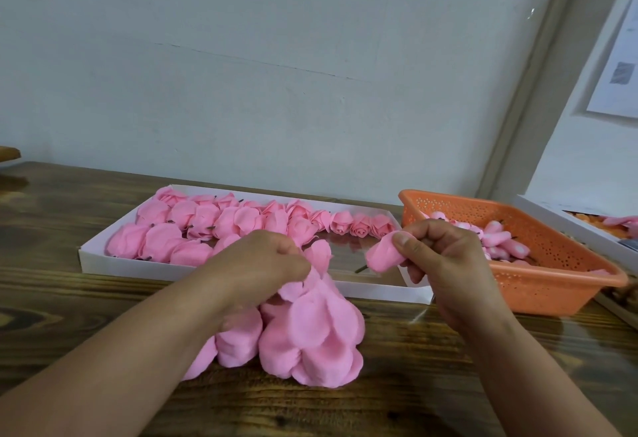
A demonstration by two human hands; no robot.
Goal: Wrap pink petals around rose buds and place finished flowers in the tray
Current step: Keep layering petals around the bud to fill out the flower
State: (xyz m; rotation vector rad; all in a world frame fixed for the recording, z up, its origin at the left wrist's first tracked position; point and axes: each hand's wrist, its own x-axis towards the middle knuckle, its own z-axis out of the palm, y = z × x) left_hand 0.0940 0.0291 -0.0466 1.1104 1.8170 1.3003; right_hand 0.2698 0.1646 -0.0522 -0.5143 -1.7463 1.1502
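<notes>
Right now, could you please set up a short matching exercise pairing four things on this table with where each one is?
Things:
1. finished flowers
2. rose bud
3. petal pile
4. orange basket

Places:
A. on the wood, in front of the white tray
B. pinched in the right hand
C. to the right of the tray
D. lying in the tray

The left hand pinches a petal atop the pile.

Pairs: 1-D, 2-B, 3-A, 4-C
</notes>
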